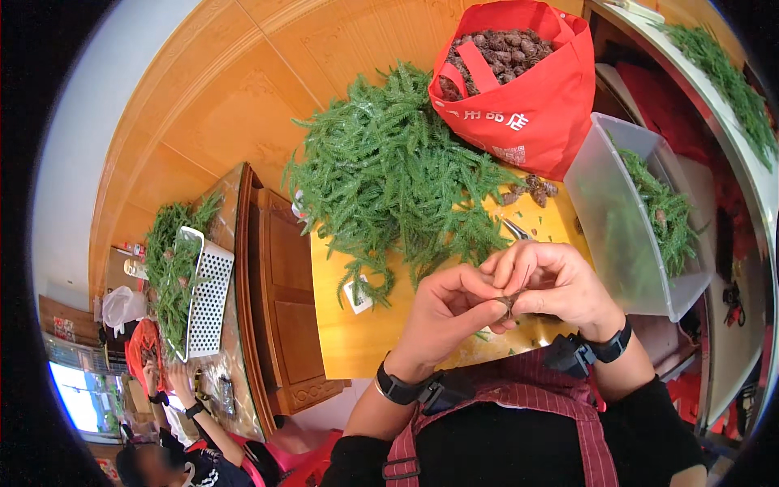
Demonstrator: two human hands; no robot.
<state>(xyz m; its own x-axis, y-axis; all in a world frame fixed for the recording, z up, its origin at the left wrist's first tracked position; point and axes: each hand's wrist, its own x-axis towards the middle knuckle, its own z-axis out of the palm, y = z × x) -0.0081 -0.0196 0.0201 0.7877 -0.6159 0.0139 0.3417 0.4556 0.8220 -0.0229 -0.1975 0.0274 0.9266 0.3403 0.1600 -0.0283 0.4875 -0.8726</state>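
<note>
Both hands, the left hand and right hand, pinch one small brown pine cone between their fingertips, over the tabletop edge at about five o'clock from the green sprig pile. It looks light, stiff and scaly, best gripped by its sides. Its long axis cannot be told, being mostly hidden by fingers.

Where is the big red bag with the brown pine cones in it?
In the head view, the red fabric bag full of brown pine cones stands at the table's far right, between the heap of green sprigs and the clear plastic bin.
</note>
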